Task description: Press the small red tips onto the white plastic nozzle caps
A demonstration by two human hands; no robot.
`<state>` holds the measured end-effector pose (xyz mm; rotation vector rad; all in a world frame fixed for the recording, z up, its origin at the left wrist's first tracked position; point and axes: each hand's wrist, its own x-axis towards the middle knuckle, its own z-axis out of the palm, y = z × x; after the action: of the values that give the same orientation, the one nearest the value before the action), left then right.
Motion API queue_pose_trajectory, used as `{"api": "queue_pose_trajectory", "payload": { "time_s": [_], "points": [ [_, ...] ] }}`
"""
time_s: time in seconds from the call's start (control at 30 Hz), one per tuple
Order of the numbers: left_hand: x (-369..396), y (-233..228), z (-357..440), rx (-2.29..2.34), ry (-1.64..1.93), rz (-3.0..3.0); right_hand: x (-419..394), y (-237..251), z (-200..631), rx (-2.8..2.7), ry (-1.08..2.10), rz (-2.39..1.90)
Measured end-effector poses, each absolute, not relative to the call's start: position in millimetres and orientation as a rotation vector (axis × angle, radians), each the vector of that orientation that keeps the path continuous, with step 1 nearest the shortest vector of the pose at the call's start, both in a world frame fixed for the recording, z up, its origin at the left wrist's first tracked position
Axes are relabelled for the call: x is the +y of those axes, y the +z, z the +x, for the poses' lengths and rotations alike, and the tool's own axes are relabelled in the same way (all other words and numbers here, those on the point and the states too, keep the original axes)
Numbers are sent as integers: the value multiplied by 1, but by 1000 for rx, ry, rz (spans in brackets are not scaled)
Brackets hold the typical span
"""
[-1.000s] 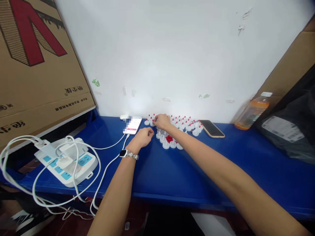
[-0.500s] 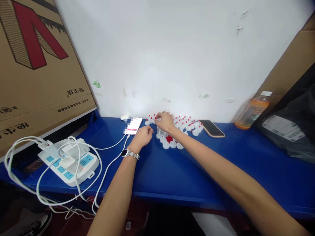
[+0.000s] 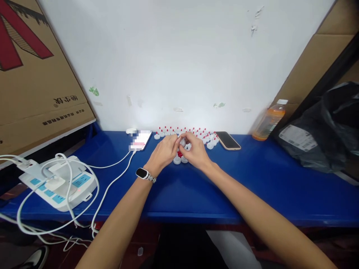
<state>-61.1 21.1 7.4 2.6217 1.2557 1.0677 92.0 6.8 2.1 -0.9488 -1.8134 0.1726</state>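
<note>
Both hands meet over a group of small white plastic caps on the blue table. My right hand (image 3: 197, 151) is closed, with thumb and fingers curled around a white cap (image 3: 182, 142). Beside it, my left hand (image 3: 165, 150) has its fingers pressed together at the cap's left side; what they pinch is hidden. Below the hands lie small red tips (image 3: 179, 153) among plain white caps (image 3: 177, 160). Behind and to the right stand several white caps fitted with red tips (image 3: 208, 138).
A charging phone (image 3: 144, 139) lies left of the caps, a dark-screened phone (image 3: 228, 141) right. A power strip (image 3: 80, 194) with looping white cables occupies the left end. An orange drink bottle (image 3: 269, 121) and a black plastic bag (image 3: 316, 130) stand right. A white wall rises behind.
My right hand has drawn back from the red-tipped caps at the rear and come together with my left hand around a white cap. The camera view has shifted to the right.
</note>
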Motion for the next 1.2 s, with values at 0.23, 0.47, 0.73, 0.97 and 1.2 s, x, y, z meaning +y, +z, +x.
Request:
{"api": "queue_pose_trajectory", "payload": {
  "time_s": [0.23, 0.47, 0.73, 0.97, 1.2],
  "points": [
    [28, 7, -55, 1285, 1481, 2149, 14, 12, 101, -1788, -104, -992],
    [44, -5, -76, 1190, 1088, 2384, 23, 6, 140, -1584, 95, -1194],
    [49, -3, -84, 1340, 1036, 2415, 14, 1, 121, -1611, 195, -1156],
    [57, 0, -102, 1488, 1135, 2337, 4, -3, 84, -2003, 427, -947],
    [57, -2, -106, 1491, 1029, 2328, 12, -3, 83, -2374, -43, -1111]
  ]
}}
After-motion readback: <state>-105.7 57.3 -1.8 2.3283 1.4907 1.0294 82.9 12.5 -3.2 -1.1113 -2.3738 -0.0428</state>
